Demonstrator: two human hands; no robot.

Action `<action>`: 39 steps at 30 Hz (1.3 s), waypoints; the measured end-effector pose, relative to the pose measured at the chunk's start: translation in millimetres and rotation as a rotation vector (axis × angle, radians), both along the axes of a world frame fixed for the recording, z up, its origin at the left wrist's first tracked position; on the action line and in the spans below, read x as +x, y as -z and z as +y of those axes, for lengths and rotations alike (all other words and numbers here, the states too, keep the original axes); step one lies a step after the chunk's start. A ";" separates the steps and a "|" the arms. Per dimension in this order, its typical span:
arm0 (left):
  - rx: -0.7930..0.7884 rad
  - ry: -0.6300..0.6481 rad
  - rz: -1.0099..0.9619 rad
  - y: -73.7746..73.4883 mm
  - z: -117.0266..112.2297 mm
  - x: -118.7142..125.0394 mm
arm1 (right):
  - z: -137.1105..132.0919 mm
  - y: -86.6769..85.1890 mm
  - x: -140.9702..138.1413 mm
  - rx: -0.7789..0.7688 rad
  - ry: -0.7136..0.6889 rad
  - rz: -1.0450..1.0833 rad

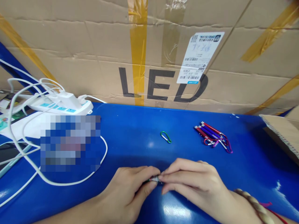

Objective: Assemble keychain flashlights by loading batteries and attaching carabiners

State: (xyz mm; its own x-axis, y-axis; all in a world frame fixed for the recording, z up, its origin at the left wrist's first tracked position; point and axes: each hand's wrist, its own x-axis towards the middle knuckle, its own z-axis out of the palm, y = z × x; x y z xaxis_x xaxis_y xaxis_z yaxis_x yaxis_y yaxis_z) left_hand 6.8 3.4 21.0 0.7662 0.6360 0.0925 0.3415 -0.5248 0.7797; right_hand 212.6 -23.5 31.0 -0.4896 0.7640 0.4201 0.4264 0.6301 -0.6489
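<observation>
Near the front of the blue table (130,130), my left hand (130,188) pinches a small flashlight (154,179) between thumb and fingers. Only a short stretch of it shows, a slim dark green tube with a silvery ringed part. My right hand (198,182) closes its fingertips on the other end, so both hands meet over it. Beyond them lies a green carabiner clip (165,137), on its own. To the right rests a bunch of slim red and purple flashlights (211,132) with carabiner clips at their near ends.
A large cardboard box (98,62) marked LED walls off the back. At left sit a white power strip (67,104), looping white cables (70,183) and a blurred patch. An open cardboard box (280,133) stands at the right edge.
</observation>
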 end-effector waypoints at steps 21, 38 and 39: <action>0.281 0.148 0.008 -0.9 1.3 -1.2 | -3.3 -15.2 4.5 0.102 -0.062 -0.300; 0.251 0.162 -0.057 -2.2 1.4 -0.3 | -11.0 -24.3 -5.4 0.199 0.023 -0.607; 0.295 0.159 -0.049 -3.0 0.6 -0.3 | -13.2 -24.1 -6.5 0.156 0.015 -0.628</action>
